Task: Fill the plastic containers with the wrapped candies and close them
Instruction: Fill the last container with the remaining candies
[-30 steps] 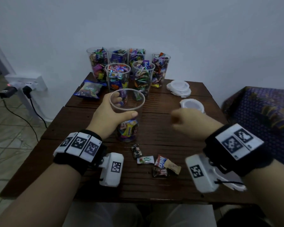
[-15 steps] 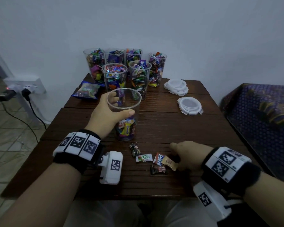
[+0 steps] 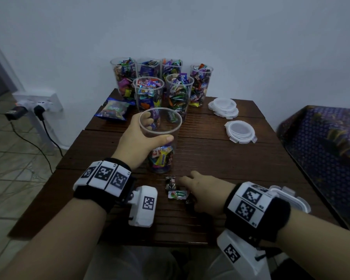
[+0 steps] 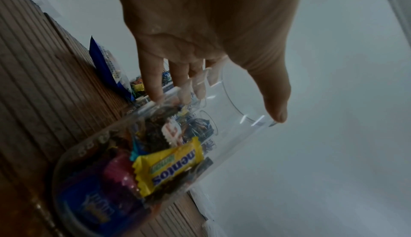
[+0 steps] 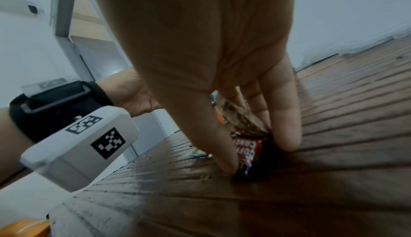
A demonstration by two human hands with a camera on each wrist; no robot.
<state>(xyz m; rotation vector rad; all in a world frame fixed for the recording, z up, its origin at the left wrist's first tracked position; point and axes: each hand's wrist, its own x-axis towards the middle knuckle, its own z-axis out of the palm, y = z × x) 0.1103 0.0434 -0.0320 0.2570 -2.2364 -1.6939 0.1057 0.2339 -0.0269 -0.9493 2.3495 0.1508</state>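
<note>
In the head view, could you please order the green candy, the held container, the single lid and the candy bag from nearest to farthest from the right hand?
From the right hand:
1. Green candy, just left of its fingers.
2. Held container, ahead, in the left hand.
3. Single lid, ahead to the right.
4. Candy bag, far back left.

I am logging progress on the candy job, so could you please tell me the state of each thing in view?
held container: upright, lidless, partly filled, gripped by left hand.
six containers at the back: full, lidless.
lids: off, lying on the table.
right hand: pinching wrapped candies off the table.
green candy: loose on the table.
candy bag: lying flat.
</note>
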